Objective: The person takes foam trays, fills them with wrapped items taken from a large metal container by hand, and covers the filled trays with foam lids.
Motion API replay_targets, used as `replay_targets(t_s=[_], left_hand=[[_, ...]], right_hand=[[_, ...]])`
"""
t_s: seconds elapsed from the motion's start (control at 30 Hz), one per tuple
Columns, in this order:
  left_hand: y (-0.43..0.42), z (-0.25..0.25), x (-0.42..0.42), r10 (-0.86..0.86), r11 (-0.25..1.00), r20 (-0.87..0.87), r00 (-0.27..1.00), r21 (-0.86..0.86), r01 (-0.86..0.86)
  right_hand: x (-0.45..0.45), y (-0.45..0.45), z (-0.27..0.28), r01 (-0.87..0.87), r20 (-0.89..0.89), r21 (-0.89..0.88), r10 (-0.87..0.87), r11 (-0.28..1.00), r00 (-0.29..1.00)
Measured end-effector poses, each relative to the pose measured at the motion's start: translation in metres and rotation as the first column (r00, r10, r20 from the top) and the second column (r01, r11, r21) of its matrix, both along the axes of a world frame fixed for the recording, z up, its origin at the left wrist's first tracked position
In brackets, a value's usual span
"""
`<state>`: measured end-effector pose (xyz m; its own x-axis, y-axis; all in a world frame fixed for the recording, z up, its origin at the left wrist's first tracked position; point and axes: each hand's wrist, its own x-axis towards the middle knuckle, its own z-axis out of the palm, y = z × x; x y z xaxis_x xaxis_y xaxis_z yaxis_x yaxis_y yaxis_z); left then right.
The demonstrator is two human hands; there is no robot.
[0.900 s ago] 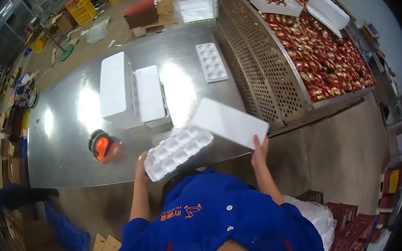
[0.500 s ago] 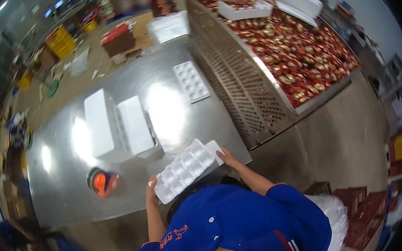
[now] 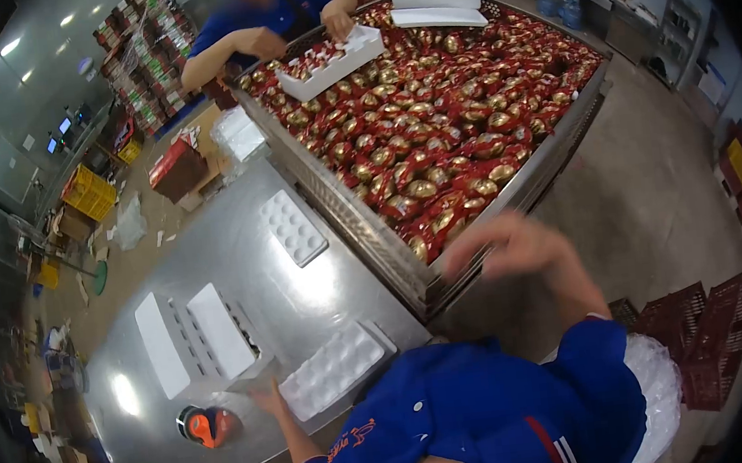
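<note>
A white foam tray with rounded cells lies on the metal table near its front edge, with another white foam piece partly under it. My left hand is at the tray's left end, fingers stretched out; whether it touches the tray is unclear. My right hand, somewhat blurred, is raised over the near corner of a large metal bin, its fingers apart and nothing seen in them. The bin is full of gold egg-shaped items in red wrapping.
An open white foam box and an orange-and-black tape dispenser are on the table. Another foam tray lies farther back. A co-worker's hands work at a foam box on the bin. Red crates stand at right.
The foam tray was held between both hands and is now on the table. My right hand has moved up and right to the bin. The view has turned toward the bin.
</note>
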<state>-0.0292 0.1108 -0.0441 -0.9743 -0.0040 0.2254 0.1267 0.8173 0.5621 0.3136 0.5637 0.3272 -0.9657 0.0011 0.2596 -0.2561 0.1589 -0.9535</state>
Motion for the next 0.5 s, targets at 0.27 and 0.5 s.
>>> replay_targets(t_s=[0.27,0.5], left_hand=[[0.196,0.256,0.050,-0.355,0.575,-0.387,0.851,0.628,0.525],[0.418,0.395,0.141,-0.951,0.000,-0.304,-0.049,-0.159,0.987]], right_hand=[[-0.015,0.272,-0.001,0.463,-0.208,0.852,-0.653,0.245,0.728],[-0.081,0.364,-0.057,-0.039,0.364,0.802,-0.436,0.595,0.823]])
